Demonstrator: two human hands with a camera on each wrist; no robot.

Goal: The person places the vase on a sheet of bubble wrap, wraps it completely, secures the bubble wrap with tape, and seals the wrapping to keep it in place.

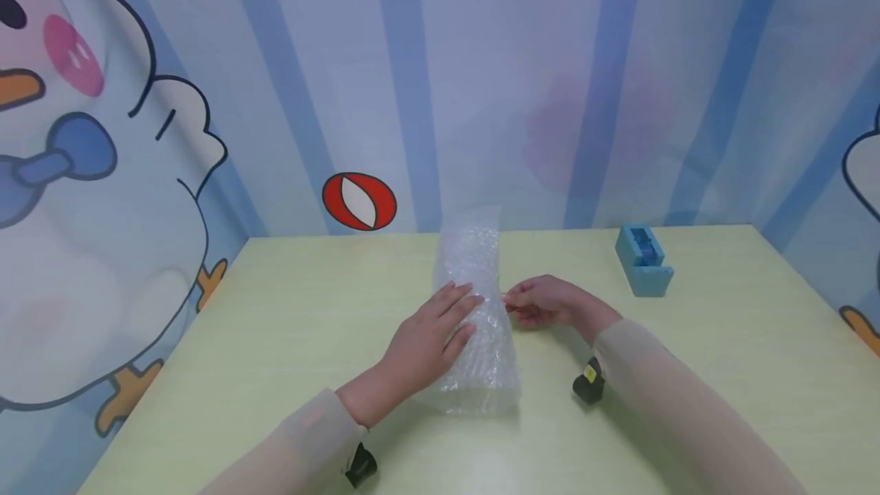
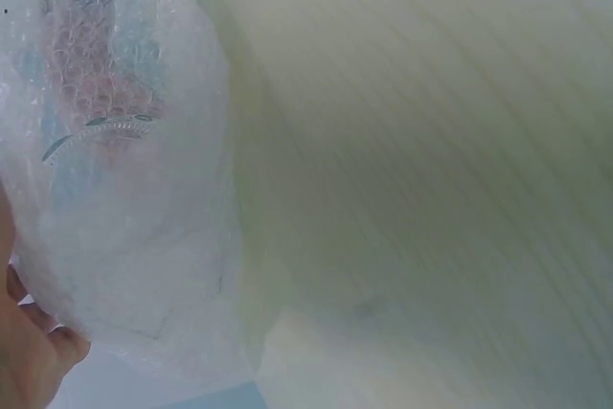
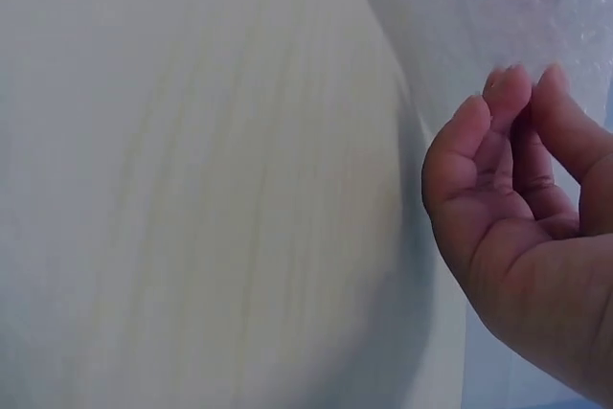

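A roll or folded bundle of clear bubble wrap [image 1: 481, 357] lies lengthwise on the table. My left hand [image 1: 429, 338] rests on top of it, palm down with fingers extended. Only a few of its fingers [image 2: 38, 328] show at the left wrist view's edge, against the bubble wrap [image 2: 144, 227]. At the wrap's right edge my right hand [image 1: 543, 302] has thumb and fingertips brought together, pinching at that edge. Up close, the right hand [image 3: 517, 198] has curled fingers, with bubble wrap [image 3: 517, 7] behind the tips. Whether a clear strip sits between them cannot be seen.
A blue tape dispenser [image 1: 644, 262] stands at the back right of the pale yellow table [image 1: 275, 373]. Behind the table rises a striped cartoon backdrop [image 1: 481, 82]. Black wrist cameras hang under the left sleeve [image 1: 302, 434] and right sleeve [image 1: 674, 396].
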